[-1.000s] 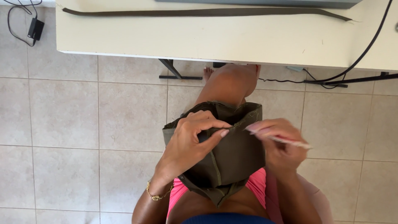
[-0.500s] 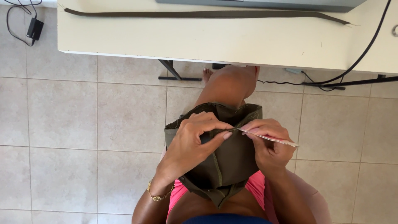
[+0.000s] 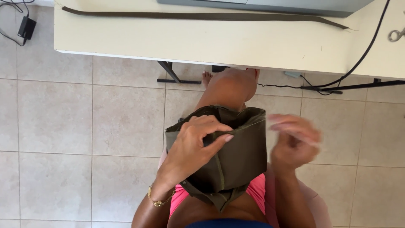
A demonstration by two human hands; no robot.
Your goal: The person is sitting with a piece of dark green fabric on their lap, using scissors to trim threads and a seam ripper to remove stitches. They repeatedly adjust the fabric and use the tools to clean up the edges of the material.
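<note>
A folded piece of olive-green fabric [image 3: 240, 160] lies over my lap and knee. My left hand [image 3: 198, 141] pinches its upper folded edge between thumb and fingers. My right hand [image 3: 295, 143] is out to the right of the fabric, blurred by motion, with its fingers curled together. A thin thread [image 3: 253, 123] runs from the fabric's top edge towards that hand. The needle seen earlier in its fingers is lost in the blur.
A cream table [image 3: 211, 42] spans the top, with a long olive strap [image 3: 202, 16], a grey machine base [image 3: 270, 5], scissors [image 3: 395, 34] and a black cable [image 3: 363, 55]. A power adapter [image 3: 26, 27] lies on the tiled floor at the top left.
My right hand has pulled away from the fabric's edge, out to the right, drawing the thread with it. My left hand keeps its grip on the fabric.
</note>
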